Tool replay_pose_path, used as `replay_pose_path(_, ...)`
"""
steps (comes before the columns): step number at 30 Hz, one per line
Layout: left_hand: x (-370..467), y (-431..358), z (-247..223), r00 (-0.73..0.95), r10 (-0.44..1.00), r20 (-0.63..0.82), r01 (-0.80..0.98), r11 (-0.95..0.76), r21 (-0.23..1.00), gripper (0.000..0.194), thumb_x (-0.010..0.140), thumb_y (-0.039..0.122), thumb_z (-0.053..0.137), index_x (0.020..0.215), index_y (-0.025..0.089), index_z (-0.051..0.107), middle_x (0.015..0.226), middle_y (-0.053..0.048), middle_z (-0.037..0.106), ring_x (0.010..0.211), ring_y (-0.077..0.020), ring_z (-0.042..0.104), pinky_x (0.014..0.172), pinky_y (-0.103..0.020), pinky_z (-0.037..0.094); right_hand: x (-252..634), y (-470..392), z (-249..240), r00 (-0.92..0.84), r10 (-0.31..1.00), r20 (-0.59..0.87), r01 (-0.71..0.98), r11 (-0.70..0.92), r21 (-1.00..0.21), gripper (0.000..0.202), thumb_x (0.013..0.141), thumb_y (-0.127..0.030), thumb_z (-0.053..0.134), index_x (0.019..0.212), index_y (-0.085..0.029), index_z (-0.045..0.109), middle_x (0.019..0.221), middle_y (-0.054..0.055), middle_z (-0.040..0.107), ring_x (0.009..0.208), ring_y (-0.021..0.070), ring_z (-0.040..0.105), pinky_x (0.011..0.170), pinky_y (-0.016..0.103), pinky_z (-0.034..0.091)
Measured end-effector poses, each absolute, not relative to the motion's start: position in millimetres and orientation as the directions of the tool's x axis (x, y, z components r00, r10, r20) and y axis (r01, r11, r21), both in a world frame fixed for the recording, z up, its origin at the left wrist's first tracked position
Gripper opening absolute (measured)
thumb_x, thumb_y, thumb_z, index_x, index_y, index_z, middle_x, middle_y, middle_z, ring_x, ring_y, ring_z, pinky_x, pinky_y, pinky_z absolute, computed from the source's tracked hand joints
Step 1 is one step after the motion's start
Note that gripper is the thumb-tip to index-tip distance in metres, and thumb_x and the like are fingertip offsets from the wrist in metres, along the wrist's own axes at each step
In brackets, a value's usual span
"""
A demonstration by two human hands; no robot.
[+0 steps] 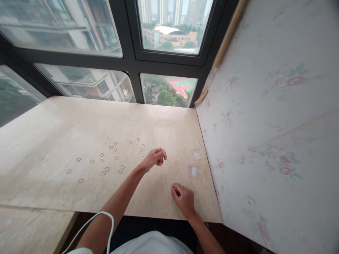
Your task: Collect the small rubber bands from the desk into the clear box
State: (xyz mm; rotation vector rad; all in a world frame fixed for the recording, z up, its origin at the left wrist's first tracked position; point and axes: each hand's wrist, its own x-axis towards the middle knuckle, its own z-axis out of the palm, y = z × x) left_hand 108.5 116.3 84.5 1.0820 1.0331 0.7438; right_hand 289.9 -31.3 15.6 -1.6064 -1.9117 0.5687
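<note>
My left hand (155, 157) hovers over the middle of the pale marble-look window sill (169, 130), fingers curled inward and thumb bent toward them. Whatever it may hold is too small or hidden to see. Closest to it, on its left, lie a few thin rings (142, 145). Lower and to the right, my right hand (184, 198) is closed near the front edge of the sill, thumb and fingertips together; its contents do not show. Several more thin rings lie scattered across the left half, among them a reddish ring (109, 147) and a larger ring (79, 181).
Two small clear plastic packets with white labels, one farther back (196, 155) and one closer (194, 171), lie by the flowered wall (265, 151). Dark window frames (169, 67) border the back. A white cable (112, 225) loops over my left forearm.
</note>
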Motion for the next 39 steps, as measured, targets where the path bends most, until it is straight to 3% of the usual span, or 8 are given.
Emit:
replay_pose_path(4,155.0,108.4,72.7,0.367,0.903,-0.225,0.395,0.068,0.916,0.013,0.080,0.023,0.044,0.080,0.015,0.054,0.064,0.000,0.061,0.041,-0.0061,0.046,0.041,-0.019,0.032,290.1,-31.9,18.3,-0.105,0.981,0.160,0.732,0.185,-0.656,0.024,0.088,-0.025,0.048,0.085,-0.020,0.071,0.064,0.001,0.068,0.057,0.0143,0.062,0.058,0.022,0.040)
replay_pose_path(13,218.0,102.2,63.6,0.459,0.881,-0.118,0.604,-0.212,0.768,0.009,0.077,0.022,0.057,0.078,0.017,0.065,0.070,-0.004,0.067,0.061,-0.0147,0.056,0.061,-0.027,0.042,291.0,-32.0,20.3,-0.096,0.980,0.173,0.727,0.188,-0.661,0.024,0.087,-0.023,0.046,0.082,-0.020,0.069,0.062,0.001,0.066,0.057,0.0150,0.061,0.058,0.023,0.039)
replay_pose_path(19,231.0,102.4,54.9,0.470,0.875,-0.115,0.644,-0.251,0.722,0.014,0.080,0.023,0.056,0.084,0.019,0.069,0.076,-0.006,0.070,0.068,-0.0171,0.060,0.067,-0.028,0.044,293.8,-32.8,21.2,-0.098,0.982,0.160,0.694,0.183,-0.697,0.024,0.087,-0.023,0.046,0.086,-0.019,0.070,0.064,0.002,0.067,0.058,0.0154,0.062,0.059,0.023,0.041)
replay_pose_path(26,210.7,99.6,61.4,0.416,0.909,-0.026,0.601,-0.253,0.758,0.021,0.085,0.026,0.052,0.090,0.019,0.071,0.081,-0.005,0.072,0.069,-0.0156,0.061,0.068,-0.027,0.045,295.2,-34.5,15.1,-0.093,0.981,0.172,0.675,0.189,-0.713,0.024,0.088,-0.025,0.047,0.087,-0.021,0.071,0.069,0.002,0.070,0.061,0.0154,0.063,0.061,0.023,0.043)
replay_pose_path(32,161.0,71.6,51.1,0.271,0.961,0.062,0.550,-0.207,0.809,0.021,0.086,0.027,0.050,0.088,0.019,0.069,0.084,-0.005,0.072,0.068,-0.0143,0.060,0.068,-0.027,0.046,294.2,-33.8,16.0,-0.104,0.979,0.174,0.678,0.198,-0.707,0.025,0.089,-0.027,0.047,0.085,-0.020,0.071,0.066,0.002,0.069,0.059,0.0149,0.063,0.060,0.023,0.043)
replay_pose_path(39,96.0,7.5,32.0,0.105,0.987,0.120,0.658,-0.159,0.736,0.021,0.089,0.027,0.047,0.089,0.020,0.067,0.077,-0.004,0.065,0.065,-0.0154,0.058,0.065,-0.028,0.045,293.7,-36.1,17.6,-0.083,0.989,0.119,0.660,0.144,-0.737,0.024,0.090,-0.032,0.049,0.087,-0.021,0.070,0.067,0.000,0.069,0.059,0.0156,0.065,0.059,0.023,0.046)
